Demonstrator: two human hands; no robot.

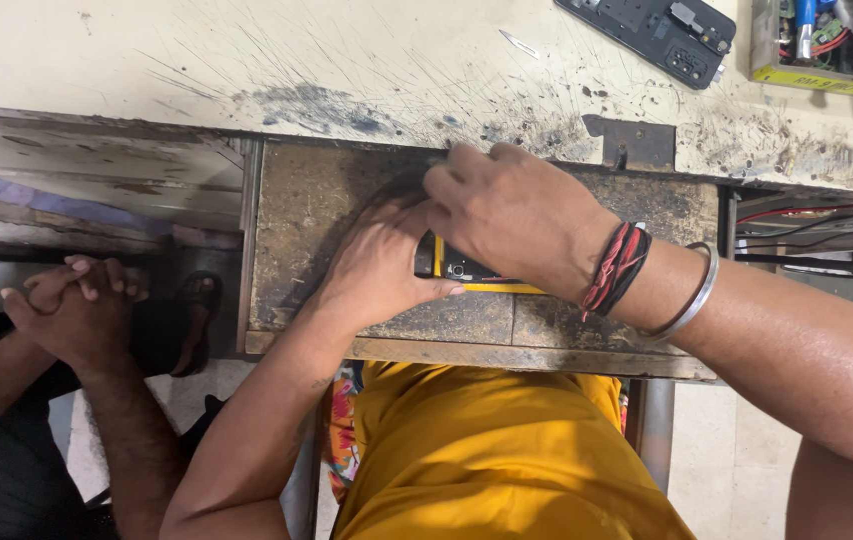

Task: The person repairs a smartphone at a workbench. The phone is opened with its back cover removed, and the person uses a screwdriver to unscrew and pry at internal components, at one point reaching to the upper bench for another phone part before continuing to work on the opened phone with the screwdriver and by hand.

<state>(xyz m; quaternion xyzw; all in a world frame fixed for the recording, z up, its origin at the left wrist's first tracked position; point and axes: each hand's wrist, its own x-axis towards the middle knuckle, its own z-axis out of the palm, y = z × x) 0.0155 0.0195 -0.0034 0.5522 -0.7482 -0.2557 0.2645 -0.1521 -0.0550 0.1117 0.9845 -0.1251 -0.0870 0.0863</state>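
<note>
The scarred, pale tabletop (247, 60) fills the twelve o'clock edge, and below it an open wooden drawer (307, 230) serves as a low work shelf over the person's lap. In it lies a small yellow-edged phone (467, 272), pinned flat so it cannot slide: the left hand (377, 265) presses from nine o'clock, fingers curled against its end, while the right hand (517, 215) clamps over it from above, fingers closed around its top. At nine o'clock another person's clasped hands (67, 310) rest idle. A dismantled black phone (652, 35) lies at one o'clock.
</note>
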